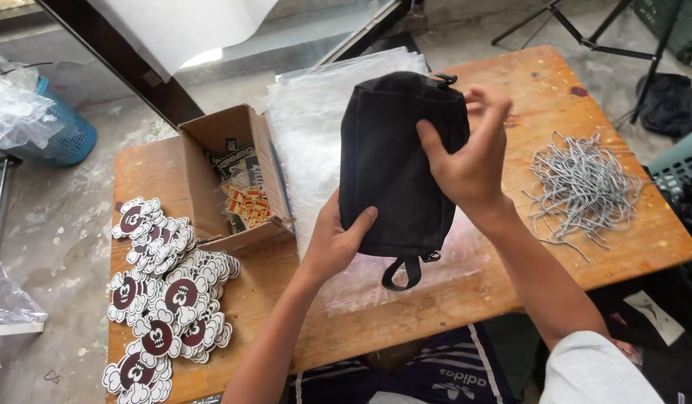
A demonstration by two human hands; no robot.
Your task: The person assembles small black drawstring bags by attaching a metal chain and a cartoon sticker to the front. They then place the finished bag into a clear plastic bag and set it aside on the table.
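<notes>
The pouch (395,161) I hold mid-frame is plain black. My tabletop (600,82) is orange-brown wood. Lower left, my flower-shaped stickers (163,299) are white with maroon centres.

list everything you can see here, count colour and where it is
black pouch: one, black, held above the table centre, loop strap hanging at its lower end
clear plastic bags: a stack, transparent, on the table under the pouch
cardboard box: one, brown, open, left of the bags, small printed items inside
flower-shaped cutouts: many, white with dark red centres, piled on the table's left front
cords: a tangled heap, grey-white, right side of the table
wooden table: one, orange-brown
basket: one, blue, on the floor at left
left hand: grips the pouch's lower left edge
right hand: grips the pouch's upper right side
</notes>
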